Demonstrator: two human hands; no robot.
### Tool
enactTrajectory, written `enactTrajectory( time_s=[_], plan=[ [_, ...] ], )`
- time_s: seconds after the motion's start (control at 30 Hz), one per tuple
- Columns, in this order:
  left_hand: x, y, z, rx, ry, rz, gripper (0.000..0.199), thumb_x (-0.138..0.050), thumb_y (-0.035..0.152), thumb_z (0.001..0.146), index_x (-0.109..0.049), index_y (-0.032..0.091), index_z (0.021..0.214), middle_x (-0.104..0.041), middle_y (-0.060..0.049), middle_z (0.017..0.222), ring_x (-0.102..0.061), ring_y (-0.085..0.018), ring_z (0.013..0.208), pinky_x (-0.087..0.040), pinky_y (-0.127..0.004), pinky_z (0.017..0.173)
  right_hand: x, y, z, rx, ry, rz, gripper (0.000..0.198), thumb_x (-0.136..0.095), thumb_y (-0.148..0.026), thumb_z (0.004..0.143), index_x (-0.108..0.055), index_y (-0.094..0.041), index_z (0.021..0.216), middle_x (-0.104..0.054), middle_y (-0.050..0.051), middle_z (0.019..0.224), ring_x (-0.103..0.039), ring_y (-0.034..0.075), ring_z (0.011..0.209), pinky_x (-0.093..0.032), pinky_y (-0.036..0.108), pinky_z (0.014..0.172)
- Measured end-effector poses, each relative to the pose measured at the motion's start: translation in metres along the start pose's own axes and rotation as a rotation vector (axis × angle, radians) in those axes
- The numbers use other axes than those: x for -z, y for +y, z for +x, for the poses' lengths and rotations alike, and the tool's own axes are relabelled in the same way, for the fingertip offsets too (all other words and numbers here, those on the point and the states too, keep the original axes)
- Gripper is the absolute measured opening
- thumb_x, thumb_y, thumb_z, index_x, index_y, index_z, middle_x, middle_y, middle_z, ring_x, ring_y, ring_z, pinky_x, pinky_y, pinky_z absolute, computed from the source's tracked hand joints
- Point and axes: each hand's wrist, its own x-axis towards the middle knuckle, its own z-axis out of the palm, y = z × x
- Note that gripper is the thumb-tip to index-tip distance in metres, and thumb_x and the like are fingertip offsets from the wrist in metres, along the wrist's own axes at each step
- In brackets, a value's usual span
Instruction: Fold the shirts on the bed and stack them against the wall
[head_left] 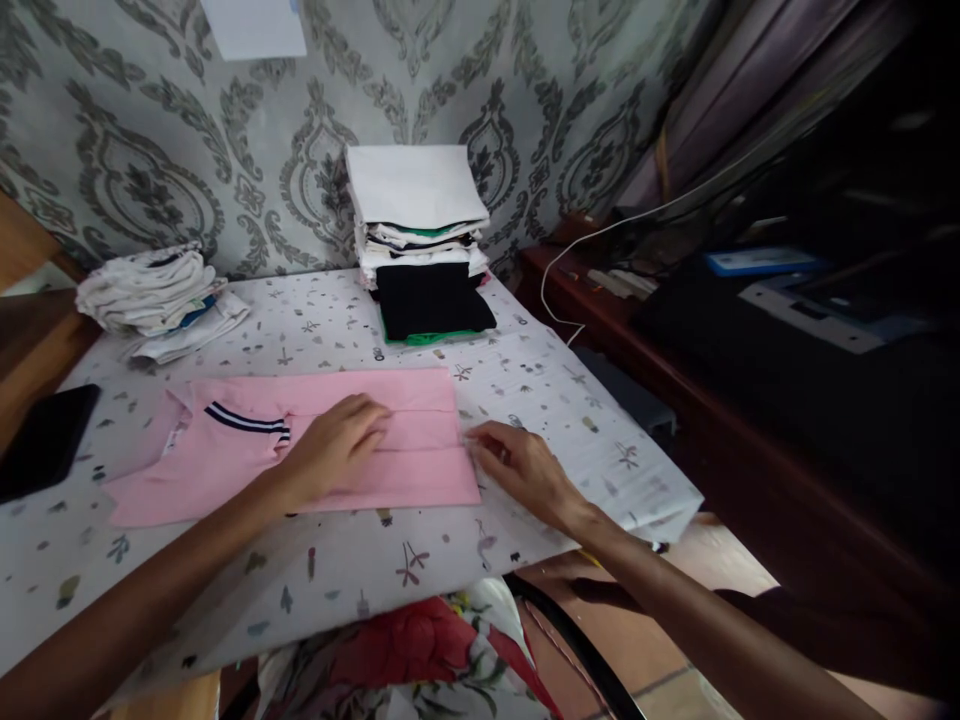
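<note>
A pink polo shirt (420,477) lies on the table with its sides folded inward and its collar end toward the left. Navy and white stripes (247,418) edge its folded sleeve. My left hand (334,450) rests on the middle of the shirt, thumb apart from the fingers, holding nothing. At the bottom hem on the right, my right hand (525,470) has its fingers curled, with the thumb and fingertips closed on the cloth's edge.
A stack of folded clothes (416,185) stands at the back, a black folded garment (435,300) in front. White clothes (150,290) are piled at back left; a black phone (49,440) lies at the left edge. A dark red desk (600,300) with a white cable adjoins the right.
</note>
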Motion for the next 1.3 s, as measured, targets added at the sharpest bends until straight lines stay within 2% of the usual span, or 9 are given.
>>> enactTrajectory(
  time_s=[0.2, 0.4, 0.57, 0.67, 0.8, 0.93, 1.03, 1.17, 1.3],
  plan=[
    [-0.035, 0.024, 0.074, -0.09, -0.142, 0.28, 0.018, -0.043, 0.018, 0.097, -0.06, 0.014, 0.1, -0.063, -0.013, 0.102, -0.059, -0.026, 0.096, -0.05, -0.04, 0.08, -0.005, 0.005, 0.026, -0.163, -0.039, 0.162, 0.026, -0.053, -0.029, 0.085, -0.067, -0.017, 0.104, -0.067, -0.001, 0.07, -0.061, 0.014, 0.053, -0.048, 0.027, 0.053],
    [-0.049, 0.022, 0.087, -0.036, -0.156, 0.29, 0.024, -0.038, 0.013, 0.096, -0.062, 0.014, 0.094, -0.065, -0.013, 0.097, -0.059, -0.027, 0.093, -0.05, -0.036, 0.072, -0.005, 0.011, 0.032, -0.224, -0.096, 0.279, 0.024, -0.054, -0.025, 0.085, -0.063, -0.016, 0.105, -0.061, -0.004, 0.059, -0.059, 0.014, 0.043, -0.048, 0.027, 0.048],
    [-0.039, 0.008, 0.081, -0.102, -0.141, 0.053, 0.023, -0.044, 0.026, 0.099, -0.063, 0.016, 0.09, -0.065, -0.008, 0.093, -0.059, -0.021, 0.088, -0.049, -0.033, 0.075, 0.0, 0.005, 0.034, -0.15, -0.14, 0.178, 0.015, -0.056, -0.028, 0.086, -0.061, -0.018, 0.097, -0.062, -0.005, 0.058, -0.057, 0.013, 0.044, -0.044, 0.025, 0.049],
    [-0.029, -0.004, 0.089, -0.089, -0.138, -0.108, 0.022, -0.044, 0.022, 0.098, -0.065, 0.018, 0.091, -0.066, -0.005, 0.092, -0.06, -0.017, 0.082, -0.048, -0.03, 0.076, 0.002, 0.003, 0.027, -0.127, -0.144, 0.061, 0.015, -0.057, -0.032, 0.087, -0.06, -0.019, 0.095, -0.063, -0.004, 0.063, -0.058, 0.014, 0.05, -0.042, 0.026, 0.052],
    [-0.026, -0.017, 0.115, -0.004, -0.083, -0.063, 0.017, -0.048, 0.014, 0.091, -0.065, 0.017, 0.094, -0.067, -0.006, 0.097, -0.06, -0.018, 0.085, -0.047, -0.031, 0.08, -0.001, 0.0, 0.008, -0.134, -0.12, -0.103, 0.018, -0.057, -0.037, 0.088, -0.06, -0.021, 0.095, -0.065, -0.002, 0.069, -0.061, 0.016, 0.061, -0.041, 0.027, 0.058],
    [-0.033, -0.02, 0.142, 0.02, -0.182, 0.046, 0.024, -0.053, 0.011, 0.084, -0.064, 0.018, 0.104, -0.066, -0.008, 0.109, -0.059, -0.021, 0.099, -0.046, -0.032, 0.085, -0.008, -0.006, -0.012, -0.135, -0.032, -0.254, 0.016, -0.061, -0.037, 0.087, -0.06, -0.022, 0.092, -0.069, 0.003, 0.084, -0.065, 0.019, 0.074, -0.04, 0.029, 0.063],
    [-0.035, -0.015, 0.157, 0.05, -0.296, 0.068, 0.033, -0.056, 0.007, 0.076, -0.063, 0.018, 0.106, -0.066, -0.007, 0.106, -0.059, -0.02, 0.094, -0.045, -0.029, 0.081, -0.014, -0.012, -0.017, -0.12, -0.018, -0.326, 0.013, -0.063, -0.035, 0.085, -0.06, -0.022, 0.086, -0.067, 0.004, 0.091, -0.064, 0.019, 0.079, -0.04, 0.029, 0.064],
    [-0.028, -0.007, 0.168, 0.142, -0.451, 0.066, 0.029, -0.059, 0.006, 0.066, -0.067, 0.018, 0.091, -0.067, -0.007, 0.096, -0.058, -0.02, 0.081, -0.043, -0.029, 0.069, -0.018, -0.015, -0.012, -0.16, -0.062, -0.308, 0.014, -0.062, -0.027, 0.081, -0.055, -0.022, 0.071, -0.062, 0.001, 0.08, -0.058, 0.016, 0.069, -0.038, 0.028, 0.062],
    [-0.019, -0.006, 0.169, 0.11, -0.436, 0.015, 0.018, -0.058, 0.007, 0.061, -0.063, 0.018, 0.074, -0.066, -0.005, 0.086, -0.053, -0.018, 0.073, -0.038, -0.029, 0.063, -0.018, -0.015, -0.007, -0.181, -0.052, -0.139, 0.015, -0.06, -0.024, 0.075, -0.05, -0.022, 0.064, -0.057, -0.002, 0.066, -0.051, 0.014, 0.06, -0.037, 0.026, 0.057]
  ],
)
